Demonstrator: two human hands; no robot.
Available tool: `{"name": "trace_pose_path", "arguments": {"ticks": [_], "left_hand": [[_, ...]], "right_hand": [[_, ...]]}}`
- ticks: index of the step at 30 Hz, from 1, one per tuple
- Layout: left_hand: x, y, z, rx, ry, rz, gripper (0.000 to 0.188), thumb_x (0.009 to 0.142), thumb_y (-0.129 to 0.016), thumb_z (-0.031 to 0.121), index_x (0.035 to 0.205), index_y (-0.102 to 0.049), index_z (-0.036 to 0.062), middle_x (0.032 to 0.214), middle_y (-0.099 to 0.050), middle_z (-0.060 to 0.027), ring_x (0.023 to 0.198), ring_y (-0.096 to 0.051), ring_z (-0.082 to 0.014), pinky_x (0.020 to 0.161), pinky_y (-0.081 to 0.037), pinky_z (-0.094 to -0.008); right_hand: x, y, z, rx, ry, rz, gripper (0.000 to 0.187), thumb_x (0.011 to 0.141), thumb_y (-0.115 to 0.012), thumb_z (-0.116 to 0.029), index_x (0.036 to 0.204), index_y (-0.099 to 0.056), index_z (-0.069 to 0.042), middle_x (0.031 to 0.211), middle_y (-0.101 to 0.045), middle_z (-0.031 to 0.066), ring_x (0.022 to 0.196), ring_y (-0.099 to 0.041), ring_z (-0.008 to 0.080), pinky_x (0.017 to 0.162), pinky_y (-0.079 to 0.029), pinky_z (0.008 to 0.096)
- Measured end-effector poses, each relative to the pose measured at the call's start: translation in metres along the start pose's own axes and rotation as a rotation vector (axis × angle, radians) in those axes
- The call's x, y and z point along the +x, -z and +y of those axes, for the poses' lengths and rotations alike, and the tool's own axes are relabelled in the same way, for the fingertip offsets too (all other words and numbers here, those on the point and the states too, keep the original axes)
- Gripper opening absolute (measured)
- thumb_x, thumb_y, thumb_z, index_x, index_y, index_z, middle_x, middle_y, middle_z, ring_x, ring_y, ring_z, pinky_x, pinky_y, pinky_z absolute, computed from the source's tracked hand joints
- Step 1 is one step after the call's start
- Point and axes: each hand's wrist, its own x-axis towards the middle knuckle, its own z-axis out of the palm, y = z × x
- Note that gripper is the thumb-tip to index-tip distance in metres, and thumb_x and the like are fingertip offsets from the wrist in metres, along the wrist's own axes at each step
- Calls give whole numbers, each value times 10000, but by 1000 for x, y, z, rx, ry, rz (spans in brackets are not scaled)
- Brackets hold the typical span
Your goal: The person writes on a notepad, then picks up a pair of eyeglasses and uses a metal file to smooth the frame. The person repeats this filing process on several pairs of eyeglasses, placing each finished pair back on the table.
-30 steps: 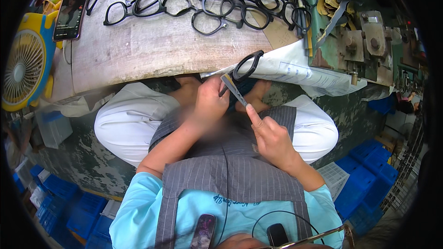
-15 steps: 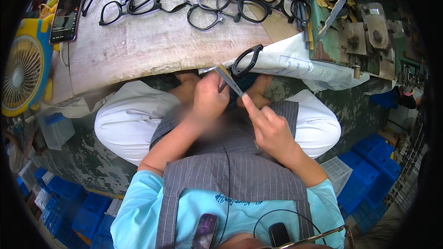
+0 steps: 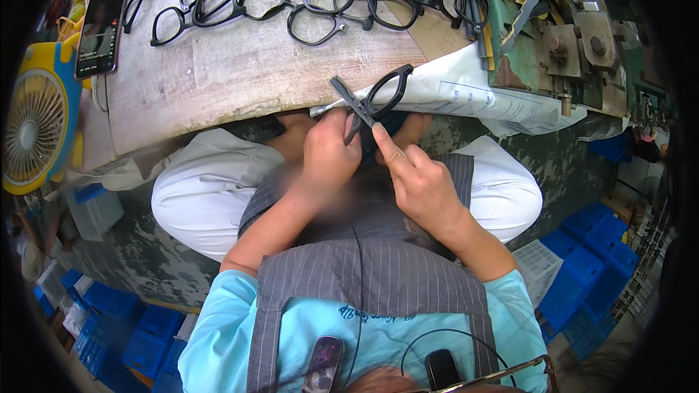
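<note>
Both hands work together just off the near edge of the counter (image 3: 218,73). Closed around one end of a black glasses frame (image 3: 401,90), the left hand (image 3: 329,151) props it up with its rim tilted toward the counter. Gripping a flat grey file (image 3: 351,100), the right hand (image 3: 422,183) lays an outstretched index finger along it. File and frame cross close to the left hand's fingers; whether they actually touch is hard to tell.

By the look of it, the step in hand is smoothing one spot on this frame. Judging from that, the next move calls for a steady left grip and light, even strokes with the file kept flat, so that the rim is not scratched.

Farther out, a white plastic sheet (image 3: 455,102) hangs over the counter's near edge. Many more black frames (image 3: 239,9) lie tangled across the counter's far part. At its left end are a phone (image 3: 100,33) and a yellow-and-blue fan (image 3: 33,131); at its right end sits a worn green machine (image 3: 593,47).
</note>
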Motion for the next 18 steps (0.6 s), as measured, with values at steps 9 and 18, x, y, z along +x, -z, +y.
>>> {"name": "trace_pose_path", "arguments": {"ticks": [9,18], "left_hand": [[1,0,1,-68,-6,15,115,750,-601,-52,850,-575,-3,700,-570,-180,617,-565,-358,579,-456,-378],[2,1,1,-51,-28,12,131,748,-609,-43,869,-576,-4,706,-567,-190,641,-573,-366,587,-456,-383]], "right_hand": [[-2,3,-1,0,-1,-52,651,771,-582,39,1396,-467,-99,669,-419,101,492,-501,269,479,-461,378],[-10,9,-8,1,3,-77,613,781,-580,44,1375,-488,-81,672,-419,104,500,-485,264,478,-448,366]]}}
